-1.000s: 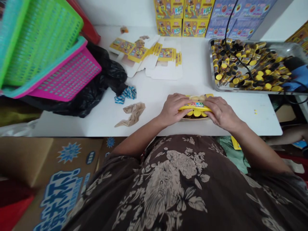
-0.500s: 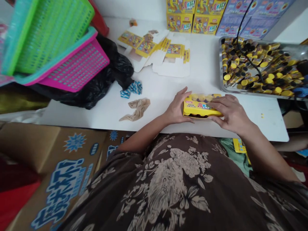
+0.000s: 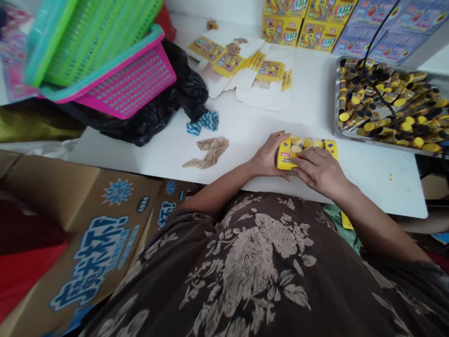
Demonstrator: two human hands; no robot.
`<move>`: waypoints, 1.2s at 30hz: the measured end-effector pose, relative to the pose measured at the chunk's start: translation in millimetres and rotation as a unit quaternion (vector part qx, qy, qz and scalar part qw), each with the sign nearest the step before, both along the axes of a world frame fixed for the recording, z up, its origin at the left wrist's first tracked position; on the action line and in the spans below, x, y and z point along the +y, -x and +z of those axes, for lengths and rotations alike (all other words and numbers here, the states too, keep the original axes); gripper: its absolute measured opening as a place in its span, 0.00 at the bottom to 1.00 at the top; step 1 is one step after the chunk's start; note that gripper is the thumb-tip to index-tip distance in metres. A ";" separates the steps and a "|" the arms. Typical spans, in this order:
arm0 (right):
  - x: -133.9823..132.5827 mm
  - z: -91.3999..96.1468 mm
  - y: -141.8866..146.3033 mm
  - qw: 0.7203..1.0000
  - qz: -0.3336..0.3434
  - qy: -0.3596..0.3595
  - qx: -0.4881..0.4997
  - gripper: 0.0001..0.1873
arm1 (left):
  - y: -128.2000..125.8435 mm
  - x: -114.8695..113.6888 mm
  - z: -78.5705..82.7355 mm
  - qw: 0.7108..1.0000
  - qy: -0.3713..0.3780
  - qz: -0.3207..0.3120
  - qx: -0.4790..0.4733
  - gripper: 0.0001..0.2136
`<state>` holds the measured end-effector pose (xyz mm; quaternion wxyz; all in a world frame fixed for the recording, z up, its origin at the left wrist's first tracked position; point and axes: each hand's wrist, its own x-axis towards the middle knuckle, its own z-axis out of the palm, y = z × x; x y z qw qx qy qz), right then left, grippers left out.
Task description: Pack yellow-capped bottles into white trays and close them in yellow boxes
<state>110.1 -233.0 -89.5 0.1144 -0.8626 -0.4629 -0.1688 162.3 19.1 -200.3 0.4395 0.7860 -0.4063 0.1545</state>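
Observation:
A small yellow carton (image 3: 286, 158) with printed characters sits just above the front edge of the white table. Through its open top show several round cream-yellow caps of small tubes. My left hand (image 3: 267, 157) grips the carton's left end, thumb at the upper corner and fingers underneath. My right hand (image 3: 322, 169) lies across the carton's front, its bent fingers closed on the front edge and covering part of the print. What the right fingertips press on is partly hidden.
A metal tray (image 3: 337, 117) of yellow- and black-capped tubes stands right, with a black cable over it. Flattened cartons (image 3: 245, 70) lie behind. Stacked yellow boxes (image 3: 282, 30) line the back. Left are plastic baskets (image 3: 133, 86), a black bag (image 3: 150, 119) and a beige cloth (image 3: 212, 152).
The view has shifted, so the scene sits further right. My right hand has moved leftward along the carton's front, uncovering its right end. The carton's top has tipped towards me, showing more caps.

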 end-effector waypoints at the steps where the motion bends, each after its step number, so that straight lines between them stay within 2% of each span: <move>1: -0.5 -2.1 -0.6 1.000 -0.007 0.005 -0.006 0.14 | -0.2 -0.4 0.6 1.000 -0.005 0.008 0.009 0.72; 4: -2.2 -8.1 -2.2 0.999 -0.012 0.022 -0.027 0.17 | 0.4 -0.4 4.8 0.999 -0.007 0.021 0.028 0.71; 9: -5.1 -18.0 -3.0 0.996 0.023 0.036 -0.082 0.22 | 4.4 0.0 11.8 0.999 -0.001 0.024 0.037 0.71; 15: -5.3 -20.6 -1.6 0.990 0.033 0.038 -0.132 0.27 | 5.1 -2.1 12.2 0.999 0.017 0.026 0.041 0.70; 21: -5.4 -21.2 -2.2 0.996 0.022 0.041 -0.079 0.29 | 4.1 -1.9 13.0 0.998 0.016 0.027 0.053 0.70; 25: -4.0 -21.1 -2.7 0.993 0.027 0.026 -0.110 0.32 | 3.4 -0.9 13.4 0.999 0.010 0.022 0.043 0.71; 30: -2.5 -13.5 -3.6 0.997 0.009 0.013 -0.082 0.31 | 2.6 -0.4 12.4 1.000 0.009 0.017 0.021 0.74; 36: 0.6 -5.0 -2.5 0.997 0.002 0.023 -0.072 0.20 | 3.5 -0.6 11.8 1.000 0.010 0.007 0.026 0.74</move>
